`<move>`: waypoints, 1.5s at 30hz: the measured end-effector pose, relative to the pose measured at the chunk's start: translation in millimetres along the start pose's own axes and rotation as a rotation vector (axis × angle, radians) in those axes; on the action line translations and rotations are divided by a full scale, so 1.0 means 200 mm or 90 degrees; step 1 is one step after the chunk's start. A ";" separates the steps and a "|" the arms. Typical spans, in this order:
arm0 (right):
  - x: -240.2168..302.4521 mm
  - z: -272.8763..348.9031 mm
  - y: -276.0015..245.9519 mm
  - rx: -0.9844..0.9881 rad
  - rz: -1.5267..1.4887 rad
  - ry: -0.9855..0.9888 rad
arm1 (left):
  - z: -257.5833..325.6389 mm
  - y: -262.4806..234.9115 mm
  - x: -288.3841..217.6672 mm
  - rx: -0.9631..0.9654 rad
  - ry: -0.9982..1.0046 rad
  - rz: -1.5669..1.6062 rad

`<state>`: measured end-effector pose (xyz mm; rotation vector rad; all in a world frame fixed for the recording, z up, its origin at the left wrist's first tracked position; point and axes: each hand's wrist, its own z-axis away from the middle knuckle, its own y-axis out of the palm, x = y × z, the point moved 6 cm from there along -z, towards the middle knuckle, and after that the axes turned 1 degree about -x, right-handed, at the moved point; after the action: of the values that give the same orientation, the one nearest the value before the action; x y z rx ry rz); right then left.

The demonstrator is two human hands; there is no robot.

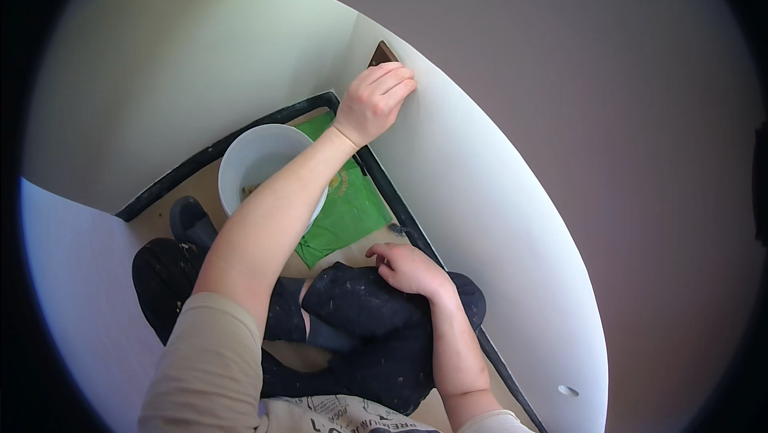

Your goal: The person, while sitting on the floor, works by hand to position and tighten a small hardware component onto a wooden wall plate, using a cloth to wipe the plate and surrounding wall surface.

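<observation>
My left hand (374, 102) is stretched out to the upper part of the white wall (472, 185) on the right, close to the corner. Its closed fingers press a flat, dark brown piece with a straight edge (382, 54) to the wall; most of it is hidden behind the fingers, and its exact kind cannot be made out. My right hand (412, 268) rests on my bent knee, its fingers loosely curled and a little apart, holding nothing. Below my left forearm stands a white bucket (240, 162), partly covered by the arm; something small lies inside.
A green plastic bag (346, 221) lies on the floor beside the bucket. Dark strips (210, 150) run along the foot of the walls. My crossed legs in dark, spotted trousers (360, 305) and a dark shoe (192, 221) take up the near floor. A small oval fitting (568, 390) sits low right.
</observation>
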<state>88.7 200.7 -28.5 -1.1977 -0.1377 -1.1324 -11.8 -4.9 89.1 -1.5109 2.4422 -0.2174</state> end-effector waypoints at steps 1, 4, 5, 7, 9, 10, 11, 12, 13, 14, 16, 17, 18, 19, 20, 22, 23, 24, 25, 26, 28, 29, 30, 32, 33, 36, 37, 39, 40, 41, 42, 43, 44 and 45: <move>0.00 0.00 0.00 0.005 0.005 0.009 | 0.00 -0.02 0.00 0.024 0.048 0.010; 0.00 -0.01 0.00 0.002 0.017 0.007 | -0.04 -0.09 -0.02 0.083 0.156 -0.032; -0.01 0.00 0.00 -0.003 0.023 0.008 | -0.06 -0.14 -0.04 0.059 0.111 -0.028; 0.01 0.01 -0.03 -0.069 -0.006 -0.021 | -0.06 -0.26 -0.04 0.008 -0.052 0.033; 0.06 0.00 -0.10 -0.159 -0.036 -0.075 | -0.02 -0.34 0.01 -0.066 -0.319 0.228; 0.09 0.01 -0.14 -0.235 -0.101 -0.065 | 0.04 -0.35 0.04 -0.109 -0.506 0.395; 0.13 0.03 -0.21 -0.334 -0.155 -0.099 | 0.05 -0.39 0.00 -0.136 -0.579 0.501; 0.15 0.07 -0.27 -0.434 -0.210 -0.130 | 0.06 -0.40 -0.08 -0.132 -0.615 0.548; 0.20 0.12 -0.33 -0.525 -0.200 -0.185 | 0.07 -0.41 -0.16 -0.127 -0.652 0.595; 0.25 0.19 -0.39 -0.619 -0.187 -0.239 | 0.08 -0.41 -0.26 -0.119 -0.686 0.646; 0.43 0.18 -0.37 -0.574 -0.244 -0.324 | 0.16 -0.46 -0.38 -0.078 -0.798 0.733; 0.46 0.17 -0.31 -0.548 -0.369 -0.308 | 0.20 -0.46 -0.44 -0.065 -0.839 0.805; 0.51 0.13 -0.24 -0.520 -0.495 -0.289 | 0.21 -0.48 -0.43 -0.012 -0.809 0.768; 0.51 0.10 -0.19 -0.520 -0.539 -0.232 | 0.21 -0.50 -0.42 0.039 -0.776 0.731; 0.47 0.06 -0.14 -0.506 -0.565 -0.151 | 0.22 -0.53 -0.40 0.088 -0.738 0.690; 0.30 -0.04 -0.06 -0.466 -0.821 -0.082 | 0.31 -0.51 -0.35 0.233 -0.726 0.655; 0.27 -0.07 -0.06 -0.514 -0.936 -0.057 | 0.33 -0.52 -0.28 0.280 -0.699 0.590; 0.23 -0.08 -0.11 -0.576 -0.962 -0.035 | 0.33 -0.49 -0.22 0.325 -0.672 0.532; 0.20 -0.09 -0.18 -0.689 -0.925 -0.063 | 0.31 -0.45 -0.14 0.327 -0.622 0.441; 0.18 -0.13 -0.24 -0.794 -0.883 -0.093 | 0.27 -0.41 -0.05 0.323 -0.568 0.347; 0.21 -0.19 -0.37 -0.853 -0.734 -0.153 | 0.18 -0.32 0.10 0.290 -0.514 0.214; 0.22 -0.22 -0.41 -0.870 -0.625 -0.120 | 0.15 -0.26 0.17 0.283 -0.467 0.152; 0.26 -0.24 -0.44 -0.878 -0.565 -0.075 | 0.14 -0.20 0.23 0.274 -0.419 0.089; 0.20 -0.28 -0.42 -0.853 -0.595 -0.073 | 0.14 -0.05 0.28 0.280 -0.340 0.035; 0.19 -0.30 -0.40 -0.834 -0.600 -0.085 | 0.13 0.00 0.28 0.300 -0.312 0.032; 0.13 -0.27 -0.31 -0.776 -0.615 -0.104 | 0.11 0.07 0.29 0.320 -0.329 0.098; 0.11 -0.27 -0.28 -0.756 -0.624 -0.101 | 0.11 0.09 0.31 0.316 -0.324 0.089; 0.05 -0.28 -0.25 -0.738 -0.610 -0.092 | 0.08 0.09 0.27 0.299 -0.298 0.061; 0.01 -0.29 -0.24 -0.731 -0.631 -0.070 | 0.05 0.08 0.26 0.290 -0.283 0.046; -0.01 -0.30 -0.22 -0.725 -0.652 -0.045 | 0.02 0.08 0.24 0.274 -0.264 0.052; -0.03 -0.31 -0.21 -0.725 -0.655 -0.025 | -0.01 0.06 0.22 0.265 -0.259 0.060; -0.05 -0.31 -0.20 -0.725 -0.658 -0.007 | -0.03 0.05 0.20 0.255 -0.251 0.067; -0.05 -0.32 -0.19 -0.730 -0.645 0.004 | -0.06 0.04 0.19 0.252 -0.256 0.075; -0.06 -0.33 -0.18 -0.732 -0.640 0.003 | -0.06 0.05 0.18 0.254 -0.265 0.079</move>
<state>25.6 160.1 -39.6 -2.2512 -0.0734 -2.2411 -39.0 -33.8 93.5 -1.1017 2.0073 -0.3084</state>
